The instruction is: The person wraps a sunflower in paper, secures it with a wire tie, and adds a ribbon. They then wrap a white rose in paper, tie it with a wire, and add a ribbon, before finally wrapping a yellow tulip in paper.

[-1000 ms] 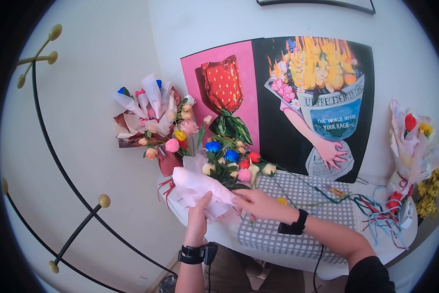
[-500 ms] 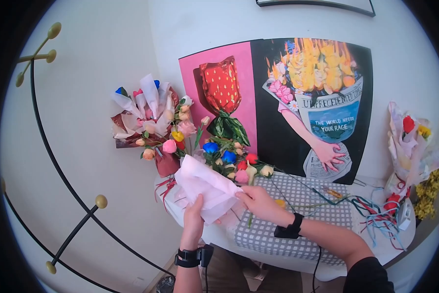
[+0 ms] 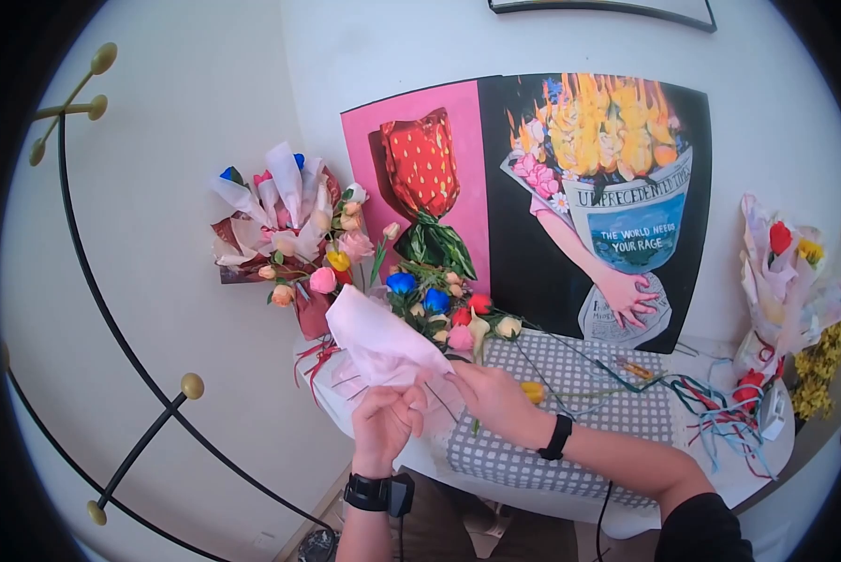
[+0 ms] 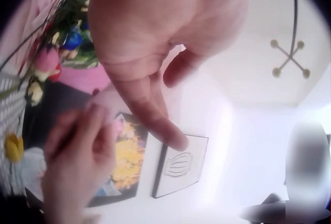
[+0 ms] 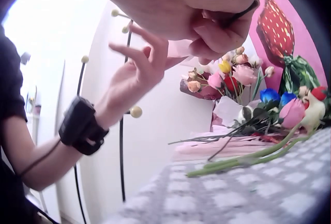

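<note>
Head view | thin pale-pink wrapping-paper sheet (image 3: 388,339): long axis slants upper left to lower right | right hand (image 3: 503,403): pinching lower-right end | left hand (image 3: 386,426): just below sheet, fingers loosely bent, contact can't tell

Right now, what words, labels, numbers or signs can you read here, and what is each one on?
"UNPRECEDENTED TIM...", last letters unclear: banner of the painted newspaper wrap on the black poster.
"THE WORLD NEEDS YOUR RAGE": blue patch on that same wrap.
Lettering on the wrap's lower part: too small and blurred to read.
I can read no other label, brand or number.
</note>
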A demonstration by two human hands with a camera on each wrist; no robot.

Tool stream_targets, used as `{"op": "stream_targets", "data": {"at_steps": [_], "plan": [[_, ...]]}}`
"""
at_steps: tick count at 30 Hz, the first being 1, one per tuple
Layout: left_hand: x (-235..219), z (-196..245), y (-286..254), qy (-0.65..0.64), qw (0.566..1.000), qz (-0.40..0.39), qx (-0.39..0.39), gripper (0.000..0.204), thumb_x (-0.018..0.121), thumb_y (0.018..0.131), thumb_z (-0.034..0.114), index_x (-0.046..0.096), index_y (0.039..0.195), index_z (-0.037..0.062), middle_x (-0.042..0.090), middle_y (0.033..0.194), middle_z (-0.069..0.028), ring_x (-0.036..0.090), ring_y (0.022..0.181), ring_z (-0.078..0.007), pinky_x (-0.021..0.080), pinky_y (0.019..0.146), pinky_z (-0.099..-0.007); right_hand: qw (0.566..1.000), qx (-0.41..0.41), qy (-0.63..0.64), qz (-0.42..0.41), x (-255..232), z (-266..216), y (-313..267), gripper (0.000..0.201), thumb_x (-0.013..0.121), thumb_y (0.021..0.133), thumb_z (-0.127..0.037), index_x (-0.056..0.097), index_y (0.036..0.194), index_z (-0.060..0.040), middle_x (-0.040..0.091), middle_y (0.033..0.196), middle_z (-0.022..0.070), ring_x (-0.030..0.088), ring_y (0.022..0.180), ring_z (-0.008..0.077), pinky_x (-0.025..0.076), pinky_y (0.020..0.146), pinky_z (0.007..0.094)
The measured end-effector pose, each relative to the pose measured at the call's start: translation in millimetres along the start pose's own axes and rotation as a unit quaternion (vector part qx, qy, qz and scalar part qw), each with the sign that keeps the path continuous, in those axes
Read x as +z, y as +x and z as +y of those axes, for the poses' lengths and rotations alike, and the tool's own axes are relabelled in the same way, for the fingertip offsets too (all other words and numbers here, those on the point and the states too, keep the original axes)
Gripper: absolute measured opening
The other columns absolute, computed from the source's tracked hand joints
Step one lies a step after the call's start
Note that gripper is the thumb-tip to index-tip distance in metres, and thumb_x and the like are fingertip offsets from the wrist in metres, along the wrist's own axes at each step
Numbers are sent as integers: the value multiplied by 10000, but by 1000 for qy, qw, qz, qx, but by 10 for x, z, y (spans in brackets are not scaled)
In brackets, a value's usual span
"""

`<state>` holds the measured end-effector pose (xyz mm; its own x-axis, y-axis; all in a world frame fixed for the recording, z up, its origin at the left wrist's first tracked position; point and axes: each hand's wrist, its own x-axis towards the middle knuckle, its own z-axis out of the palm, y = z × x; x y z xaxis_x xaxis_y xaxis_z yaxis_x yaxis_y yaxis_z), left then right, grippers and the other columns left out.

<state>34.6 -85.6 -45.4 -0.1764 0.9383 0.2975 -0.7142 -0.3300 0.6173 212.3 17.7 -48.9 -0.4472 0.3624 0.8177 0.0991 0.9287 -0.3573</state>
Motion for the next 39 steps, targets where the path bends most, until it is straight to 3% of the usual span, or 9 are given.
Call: {"op": "stream_targets", "data": {"at_steps": [2,4,5,9,11,16,19,24,39], "plan": [[-343,-66,79,61,998,-23,-6,402,545,965,193,545,1248,-93,676,974,-220,627,583,-267,483,468,-302,995,61,62,-48,-61,-66,55,128,580,1016,-129,670,1024,-39,623,712,132,661,634,271,496,579,383],[-613,-136,202,375,923,37,76,355,583,955,164,598,1229,-61,698,1044,-207,641,594,-226,479,461,-293,981,120,122,-96,-91,-77,89,161,576,1033,-157,671,970,-44,605,684,91,628,596,211,467,553,341],[-650,-92,202,338,939,15,65,328,633,961,108,648,1247,-53,721,1081,-131,684,804,-153,539,615,-297,957,150,202,-143,-86,-62,90,204,567,1050,-187,653,932,-45,580,680,48,568,581,154,430,540,306],[-212,-234,197,241,959,66,132,342,627,1016,195,648,1256,-46,732,1084,-92,675,870,-132,502,663,-273,887,210,343,-227,41,2,31,299,552,1079,-245,600,860,-46,528,690,-38,448,566,55,356,525,251],[-233,-245,206,237,967,-46,81,469,566,1063,358,602,1287,-53,711,1157,-179,668,1107,-225,520,993,-388,871,229,358,-246,32,-22,31,298,549,1080,-248,601,868,-45,547,698,-29,482,580,59,380,538,244],[-283,-300,185,242,963,-7,119,441,517,1090,341,599,1276,-50,731,1101,-180,703,1017,-250,543,920,-397,834,301,336,-317,36,60,12,289,545,1077,-247,639,957,-2,624,758,3,626,701,81,494,634,238],[-314,-219,166,250,957,21,149,406,511,1093,323,609,1239,-43,742,1028,-171,714,948,-246,550,865,-386,889,106,327,-301,134,299,-43,290,522,1083,-247,662,1061,6,647,806,24,676,782,94,531,701,240],[-221,-30,55,279,935,5,220,317,532,1086,212,655,1208,-53,755,1031,-127,694,940,-174,530,813,-310,833,166,335,-407,35,352,31,282,456,1097,-195,671,1128,-15,641,801,31,617,710,98,508,670,257],[-232,-227,10,306,939,10,159,174,554,1027,63,684,1080,-40,721,937,-79,643,765,-127,486,596,-266,812,221,385,-379,102,175,-39,321,454,1113,-214,653,1065,34,661,841,38,640,726,107,525,652,250]]}}
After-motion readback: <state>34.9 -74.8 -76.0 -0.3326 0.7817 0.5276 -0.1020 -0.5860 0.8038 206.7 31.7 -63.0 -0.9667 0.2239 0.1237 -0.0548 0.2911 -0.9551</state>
